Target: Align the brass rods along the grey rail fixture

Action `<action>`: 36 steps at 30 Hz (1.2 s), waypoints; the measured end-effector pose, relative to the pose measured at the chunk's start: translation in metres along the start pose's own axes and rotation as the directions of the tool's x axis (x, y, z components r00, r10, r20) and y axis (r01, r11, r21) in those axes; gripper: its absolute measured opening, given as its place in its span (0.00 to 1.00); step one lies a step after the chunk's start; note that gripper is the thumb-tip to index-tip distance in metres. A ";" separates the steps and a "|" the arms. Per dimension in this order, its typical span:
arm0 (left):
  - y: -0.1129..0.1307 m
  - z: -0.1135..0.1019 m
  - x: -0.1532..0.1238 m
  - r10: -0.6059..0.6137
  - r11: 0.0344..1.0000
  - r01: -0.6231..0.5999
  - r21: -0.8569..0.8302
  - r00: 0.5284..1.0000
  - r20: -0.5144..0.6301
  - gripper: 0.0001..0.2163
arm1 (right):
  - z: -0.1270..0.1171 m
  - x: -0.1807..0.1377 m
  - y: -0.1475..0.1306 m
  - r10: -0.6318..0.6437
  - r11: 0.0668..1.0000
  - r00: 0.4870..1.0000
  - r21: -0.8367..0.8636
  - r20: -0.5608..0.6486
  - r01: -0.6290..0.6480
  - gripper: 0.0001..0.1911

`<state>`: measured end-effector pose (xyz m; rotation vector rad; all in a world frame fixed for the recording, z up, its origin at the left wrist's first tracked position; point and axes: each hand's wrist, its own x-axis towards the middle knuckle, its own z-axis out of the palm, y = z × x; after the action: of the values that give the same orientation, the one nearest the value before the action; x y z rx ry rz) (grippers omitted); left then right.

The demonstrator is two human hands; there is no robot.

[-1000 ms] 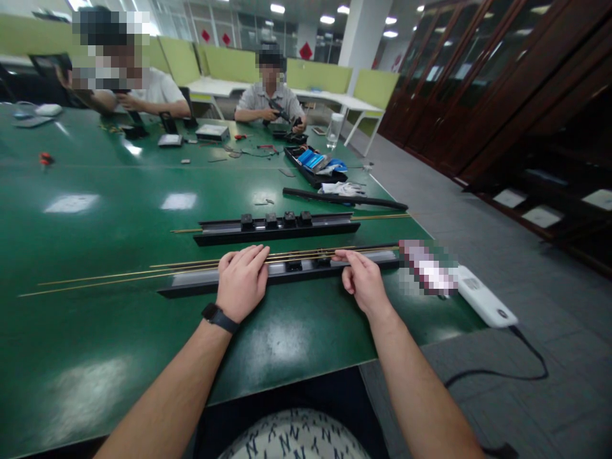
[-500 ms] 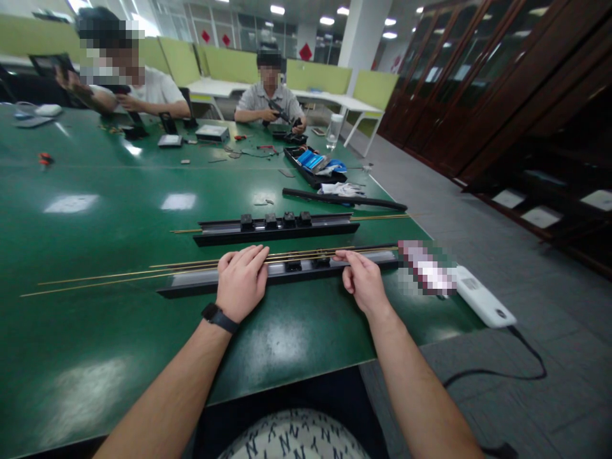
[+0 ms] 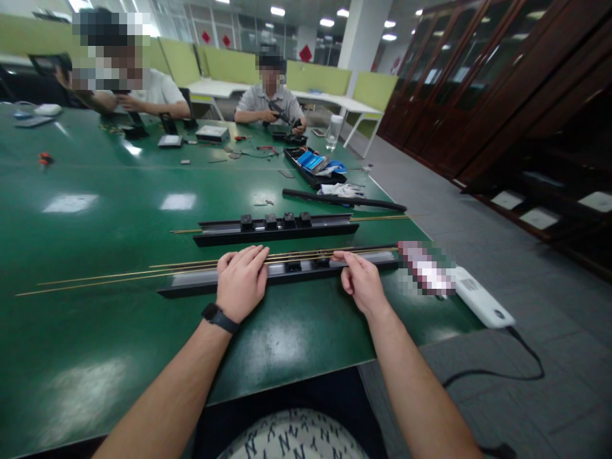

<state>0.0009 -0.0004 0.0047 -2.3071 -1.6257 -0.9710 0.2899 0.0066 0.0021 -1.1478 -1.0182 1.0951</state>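
In the head view, a long black channel point(image 3: 306, 275) with a pale inner face lies across the table before me. Thin brass rods point(image 3: 108, 277) run along it and stick out past its left end. My left hand point(image 3: 242, 280) is closed over the channel and rods, palm down, its fingertips hidden behind the far side. My right hand point(image 3: 361, 277) pinches the right end of the nearest brass rod between thumb and index finger; the other fingers are curled. Between my hands, small black blocks point(image 3: 293, 265) sit in the channel.
Beyond lies a second black channel point(image 3: 277, 237) with several black blocks and rods. Behind it are a black strip point(image 3: 342, 200), a glove and a black tray point(image 3: 310, 175). A phone and a white power bank point(image 3: 482, 296) lie at right. Two people sit across the table.
The nearest brass rod has slid slightly left, and my right hand has shifted a little left with it. My left hand stays in place.
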 end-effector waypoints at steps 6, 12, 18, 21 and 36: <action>0.001 -0.001 0.000 -0.002 1.000 0.002 -0.001 1.000 0.005 0.16 | 0.000 -0.001 0.000 0.008 1.000 1.000 -0.011 0.004 -0.008 0.23; 0.001 -0.002 0.000 -0.010 1.000 0.010 -0.022 1.000 0.009 0.17 | 0.000 0.000 0.001 0.007 1.000 1.000 -0.016 0.010 -0.006 0.24; 0.000 -0.002 0.000 -0.012 1.000 0.012 -0.024 1.000 0.015 0.17 | 0.000 -0.001 0.000 -0.001 1.000 1.000 -0.007 0.014 0.001 0.24; 0.000 -0.002 0.000 -0.011 1.000 0.011 -0.019 1.000 0.022 0.17 | 0.000 0.000 0.000 0.009 1.000 1.000 0.018 -0.006 -0.009 0.23; 0.003 -0.004 0.001 -0.018 1.000 0.019 -0.022 1.000 0.013 0.16 | 0.001 0.000 -0.001 -0.007 1.000 0.999 0.003 -0.044 0.007 0.23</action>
<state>0.0019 -0.0022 0.0090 -2.3208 -1.6521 -0.9851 0.2893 0.0066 0.0029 -1.1604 -0.9853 1.0614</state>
